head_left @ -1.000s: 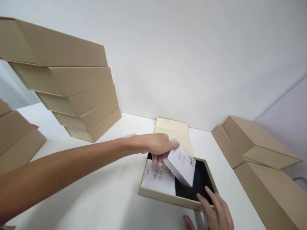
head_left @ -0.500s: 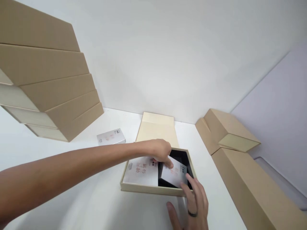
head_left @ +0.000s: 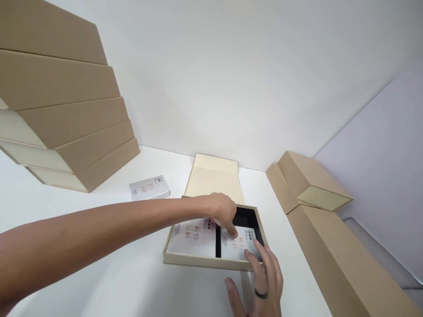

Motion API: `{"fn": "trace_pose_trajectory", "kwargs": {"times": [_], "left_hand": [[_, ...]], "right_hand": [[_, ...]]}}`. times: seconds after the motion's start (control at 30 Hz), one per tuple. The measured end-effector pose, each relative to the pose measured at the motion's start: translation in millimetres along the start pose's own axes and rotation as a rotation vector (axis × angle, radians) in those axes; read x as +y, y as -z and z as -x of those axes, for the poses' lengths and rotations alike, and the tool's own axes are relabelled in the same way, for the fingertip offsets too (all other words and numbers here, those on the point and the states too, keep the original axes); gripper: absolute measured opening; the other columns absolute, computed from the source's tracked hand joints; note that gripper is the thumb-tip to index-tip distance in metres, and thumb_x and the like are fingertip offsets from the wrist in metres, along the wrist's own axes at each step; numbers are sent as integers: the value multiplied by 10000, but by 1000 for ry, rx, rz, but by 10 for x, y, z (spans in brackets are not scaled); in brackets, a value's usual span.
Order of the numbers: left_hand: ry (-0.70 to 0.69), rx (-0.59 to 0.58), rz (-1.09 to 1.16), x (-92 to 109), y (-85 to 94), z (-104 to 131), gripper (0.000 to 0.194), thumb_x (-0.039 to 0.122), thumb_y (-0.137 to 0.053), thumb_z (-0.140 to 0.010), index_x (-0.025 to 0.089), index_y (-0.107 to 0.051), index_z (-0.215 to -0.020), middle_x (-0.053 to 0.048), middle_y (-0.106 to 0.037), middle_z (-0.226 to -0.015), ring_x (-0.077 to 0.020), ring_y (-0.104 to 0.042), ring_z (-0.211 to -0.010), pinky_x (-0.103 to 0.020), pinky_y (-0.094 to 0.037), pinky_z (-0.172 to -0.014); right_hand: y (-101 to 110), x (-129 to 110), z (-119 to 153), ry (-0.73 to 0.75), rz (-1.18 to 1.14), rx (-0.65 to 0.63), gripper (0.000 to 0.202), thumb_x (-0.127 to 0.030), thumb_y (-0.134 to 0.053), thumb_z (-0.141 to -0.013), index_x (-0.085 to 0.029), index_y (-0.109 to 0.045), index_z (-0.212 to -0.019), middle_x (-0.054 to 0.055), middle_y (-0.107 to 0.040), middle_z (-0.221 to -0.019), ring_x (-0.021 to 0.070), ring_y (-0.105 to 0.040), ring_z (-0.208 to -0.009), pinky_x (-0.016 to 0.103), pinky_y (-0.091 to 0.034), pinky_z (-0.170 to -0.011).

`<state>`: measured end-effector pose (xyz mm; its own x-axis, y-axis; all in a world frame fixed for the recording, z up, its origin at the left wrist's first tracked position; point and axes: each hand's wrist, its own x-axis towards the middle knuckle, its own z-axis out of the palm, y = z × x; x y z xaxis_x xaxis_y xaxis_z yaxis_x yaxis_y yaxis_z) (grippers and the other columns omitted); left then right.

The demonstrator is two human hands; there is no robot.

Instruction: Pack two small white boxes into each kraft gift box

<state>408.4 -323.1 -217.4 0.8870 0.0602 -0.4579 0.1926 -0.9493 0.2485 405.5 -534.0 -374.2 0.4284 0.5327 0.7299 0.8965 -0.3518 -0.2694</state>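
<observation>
An open cream gift box [head_left: 205, 261] has a black lining and its lid laid back. A silver-white carton [head_left: 191, 240] with red print fills its left compartment. A second silver-white carton [head_left: 238, 245] lies in the front part of the right compartment, looking flat. My left hand [head_left: 224, 211] reaches across from the left with curled fingers, one digit on this carton's upper left; the other fingertips are partly hidden. Wearing a dark ring, my right hand [head_left: 266, 275] is open, its fingertips touching the carton's right side and its thumb apart in front of the gift box.
Another silver-white carton [head_left: 150, 188] lies on the white table [head_left: 125, 281], behind my left forearm. Several brown boxes [head_left: 76, 119] are stacked at the left. More brown boxes [head_left: 343, 246] stand along the right. A white wall [head_left: 231, 79] rises behind the open lid [head_left: 216, 180].
The carton in the right compartment has gone from tilted and skewed to lying square and lower at the front. Both hands stay on it. The view has shifted slightly.
</observation>
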Motion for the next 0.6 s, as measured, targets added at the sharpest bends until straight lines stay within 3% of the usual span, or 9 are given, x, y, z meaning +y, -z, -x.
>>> {"fn": "trace_pose_trajectory", "kwargs": {"times": [0.1, 0.2, 0.3, 0.37, 0.4, 0.47, 0.53, 0.6], "left_hand": [[-5, 56, 44, 32, -6, 62, 464, 564, -693, -845, 187, -654, -578, -87, -694, -638, -275, -674, -670, -350, -474, -596], [28, 254, 98, -48, 9, 285, 369, 505, -547, -950, 206, -736, -844, -78, -777, -895, -249, -704, -831, -325, -492, -692], [183, 530, 99, -462, -2, 650, 429, 490, -390, -1007, 190, -673, -1125, -124, -739, -1171, -295, -668, -1055, -388, -486, -874], [345, 700, 57, -912, -79, 896, 514, 580, -468, -948, 166, -614, -1217, -168, -686, -1273, -360, -597, -1206, -443, -455, -977], [429, 702, 38, -1151, -143, 1003, 641, 657, -554, -867, 151, -582, -1260, -195, -643, -1341, -400, -536, -1291, -463, -437, -1021], [625, 575, 83, -1566, -300, 1170, 952, 726, -727, -633, 119, -505, -1332, -262, -586, -1390, -490, -504, -1303, -521, -432, -1018], [671, 491, 150, -1812, -433, 1285, 977, 651, -773, -574, 112, -477, -1334, -248, -666, -1255, -469, -617, -1145, -494, -490, -911], [648, 483, 201, -1864, -461, 1370, 846, 589, -740, -625, 141, -475, -1293, -192, -707, -1160, -379, -680, -986, -419, -515, -806]], "right_hand": [[0, 20, 3, 19, 11, 9, 390, -437, -515, -1017, -167, -519, -1298, 209, -523, -1444, 407, -432, -1396, 578, -462, -1008], [-4, 47, 4, 38, 22, 24, 391, -414, -547, -1000, -180, -515, -1311, 206, -542, -1420, 417, -453, -1378, 585, -473, -987], [-12, 57, -1, 39, 30, 39, 412, -413, -579, -972, -225, -513, -1333, 177, -575, -1392, 417, -492, -1352, 589, -487, -970], [-17, 54, -8, 33, 34, 52, 408, -417, -584, -965, -226, -527, -1321, 173, -587, -1377, 421, -506, -1340, 582, -490, -958], [-18, 51, -13, 32, 35, 57, 394, -418, -582, -967, -214, -540, -1302, 180, -588, -1370, 427, -504, -1337, 576, -487, -953], [-18, 44, -26, 44, 34, 60, 374, -430, -567, -979, -180, -562, -1257, 206, -583, -1358, 443, -496, -1328, 568, -474, -944], [-13, 37, -40, 66, 37, 58, 374, -438, -550, -991, -153, -569, -1234, 227, -579, -1349, 452, -497, -1308, 568, -458, -943], [-7, 30, -52, 82, 33, 60, 373, -430, -554, -992, -150, -569, -1238, 226, -586, -1333, 446, -511, -1285, 564, -452, -943]]}}
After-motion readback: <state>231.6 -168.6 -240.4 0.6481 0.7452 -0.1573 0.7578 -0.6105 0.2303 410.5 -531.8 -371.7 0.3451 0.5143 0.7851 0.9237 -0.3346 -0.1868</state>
